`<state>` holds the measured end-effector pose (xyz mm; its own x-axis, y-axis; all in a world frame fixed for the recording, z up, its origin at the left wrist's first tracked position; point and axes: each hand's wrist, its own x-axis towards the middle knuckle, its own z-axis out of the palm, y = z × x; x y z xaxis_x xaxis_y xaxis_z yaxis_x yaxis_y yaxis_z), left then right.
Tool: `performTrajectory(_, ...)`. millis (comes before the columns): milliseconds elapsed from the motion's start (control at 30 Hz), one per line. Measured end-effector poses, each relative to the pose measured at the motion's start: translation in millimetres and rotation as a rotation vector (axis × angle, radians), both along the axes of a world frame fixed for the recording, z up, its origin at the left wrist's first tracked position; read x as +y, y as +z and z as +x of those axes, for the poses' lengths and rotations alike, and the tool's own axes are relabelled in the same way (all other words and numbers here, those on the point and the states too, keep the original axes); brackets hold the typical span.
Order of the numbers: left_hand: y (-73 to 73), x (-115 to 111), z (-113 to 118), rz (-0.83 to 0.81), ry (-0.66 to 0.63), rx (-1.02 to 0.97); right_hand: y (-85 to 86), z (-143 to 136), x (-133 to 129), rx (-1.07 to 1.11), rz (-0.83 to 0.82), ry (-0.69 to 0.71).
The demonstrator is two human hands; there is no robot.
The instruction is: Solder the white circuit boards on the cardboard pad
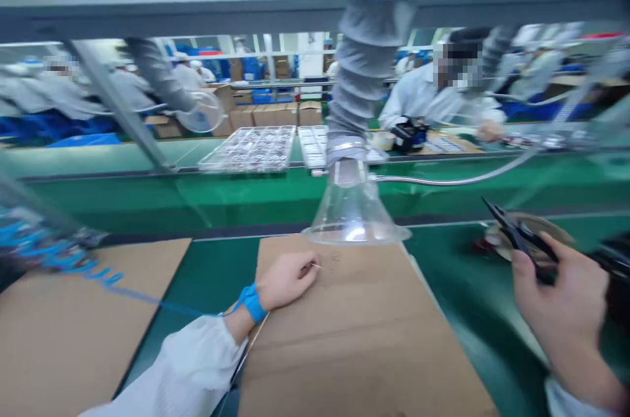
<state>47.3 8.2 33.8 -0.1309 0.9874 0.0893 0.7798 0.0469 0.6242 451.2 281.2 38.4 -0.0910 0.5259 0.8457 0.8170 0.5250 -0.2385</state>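
Pale strand (317,266) poked from the closed grip of the left hand (285,280) above the cardboard sheet (354,338); right hand (566,302) grasped dark pliers (512,228) over the surface (453,259) at right; steady pinch near the tip, fingers clear of plier jaws, seemed best.

Legible text, labels, brands, numbers, signs in head view: I read none. Faint dark marking (335,255) present on cardboard sheet (364,338), near its far edge. Strokes small and blurred; I cannot resolve characters or confirm whether letters or digits.
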Motion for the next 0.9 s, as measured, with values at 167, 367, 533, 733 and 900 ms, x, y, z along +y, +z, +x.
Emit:
performTrajectory(167, -5.7, -6.2, -3.5, -0.111, 0.011, 0.014, 0.3, 33.3, 0.6, 0.182, -0.053, -0.129)
performTrajectory(367, -7.0, -9.7, -7.4, -0.17, 0.02, 0.047, -18.2, 59.4, 2.7, 0.212, -0.189, -0.125)
performTrajectory(533, -3.2, -10.2, -4.9, -0.149, 0.026, 0.059, -23.8, 53.6, -0.8, 0.155, -0.291, 0.038)
performTrajectory(733, -9.2, -9.7, -6.7, -0.23, 0.028, 0.044, -36.7, 48.4, 6.5, 0.098, -0.427, 0.125)
performTrajectory(900, -11.4, -8.7, -6.8, -0.233, 0.011, 0.01, -36.8, 50.9, 27.5, 0.088, -0.476, 0.127)
